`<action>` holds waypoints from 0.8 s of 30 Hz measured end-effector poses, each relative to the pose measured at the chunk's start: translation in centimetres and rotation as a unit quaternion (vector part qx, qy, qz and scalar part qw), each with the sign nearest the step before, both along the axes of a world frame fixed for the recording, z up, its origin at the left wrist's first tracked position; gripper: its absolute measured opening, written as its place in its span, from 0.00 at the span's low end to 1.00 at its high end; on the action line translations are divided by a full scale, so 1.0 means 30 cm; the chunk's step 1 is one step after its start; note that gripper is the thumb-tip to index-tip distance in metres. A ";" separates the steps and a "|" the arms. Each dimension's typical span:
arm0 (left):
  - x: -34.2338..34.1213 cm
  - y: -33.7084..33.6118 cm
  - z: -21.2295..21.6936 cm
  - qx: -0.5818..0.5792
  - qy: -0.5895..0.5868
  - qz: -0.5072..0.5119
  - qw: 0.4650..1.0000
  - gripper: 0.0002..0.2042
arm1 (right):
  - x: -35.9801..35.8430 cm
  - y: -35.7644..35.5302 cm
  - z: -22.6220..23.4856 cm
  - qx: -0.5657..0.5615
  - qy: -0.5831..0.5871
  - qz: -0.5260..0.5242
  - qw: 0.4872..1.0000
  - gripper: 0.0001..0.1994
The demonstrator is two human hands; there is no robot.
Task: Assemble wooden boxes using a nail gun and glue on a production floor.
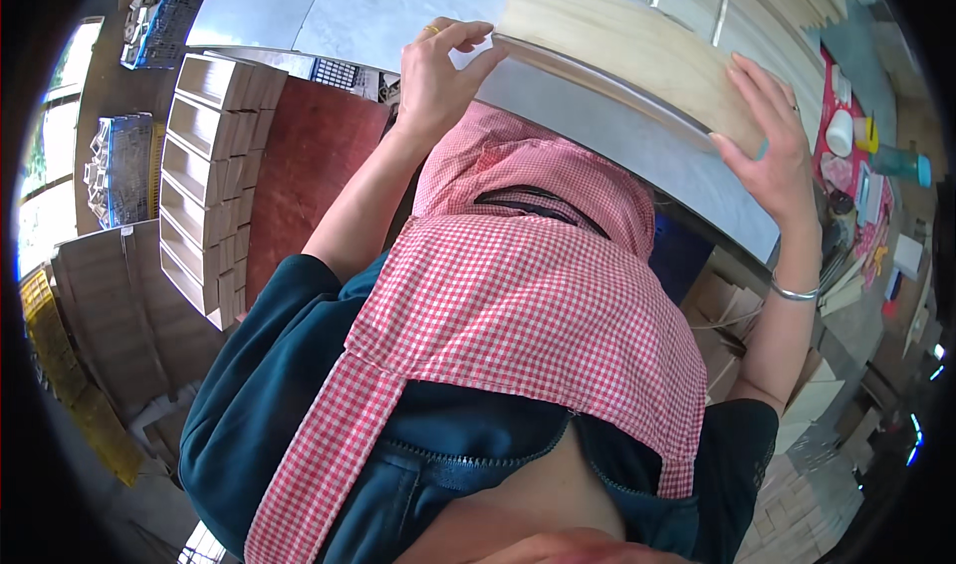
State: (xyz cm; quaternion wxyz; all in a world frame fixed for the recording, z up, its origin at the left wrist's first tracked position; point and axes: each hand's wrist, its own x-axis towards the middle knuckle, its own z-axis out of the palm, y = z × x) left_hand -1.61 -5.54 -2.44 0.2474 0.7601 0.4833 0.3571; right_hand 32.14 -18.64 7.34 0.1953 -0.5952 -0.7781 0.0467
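Note:
A pale wooden board [622,41] lies tilted over the grey-white tabletop [368,16], its long near edge raised a little and facing me. At its left end, my left hand [438,76] closes thumb and forefinger around the corner. My right hand [772,141] grips the other end, fingers over the top face and thumb at the near edge. A narrow, lighter strip shows along the underside of that edge; whether it is a separate piece I cannot tell. More light wooden pieces [777,16] lie beyond the board.
Stacked open wooden boxes [204,201] stand at the left beside a reddish-brown panel [309,156]. Blue crates [124,171] sit farther left. To the right, a side surface holds a white cup [839,133], a teal bottle [901,166] and small clutter.

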 end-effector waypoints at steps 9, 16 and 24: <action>0.006 0.030 0.029 0.029 0.011 -0.036 0.999 0.09 | 0.025 0.023 -0.061 -0.008 -0.010 0.000 1.000 0.29; -0.008 0.051 0.033 0.098 0.096 -0.062 0.989 0.08 | 0.028 0.007 -0.120 -0.048 -0.012 -0.022 0.999 0.29; -0.006 0.057 0.045 0.090 0.089 -0.075 0.989 0.07 | 0.005 0.008 -0.131 0.020 -0.073 -0.011 0.997 0.20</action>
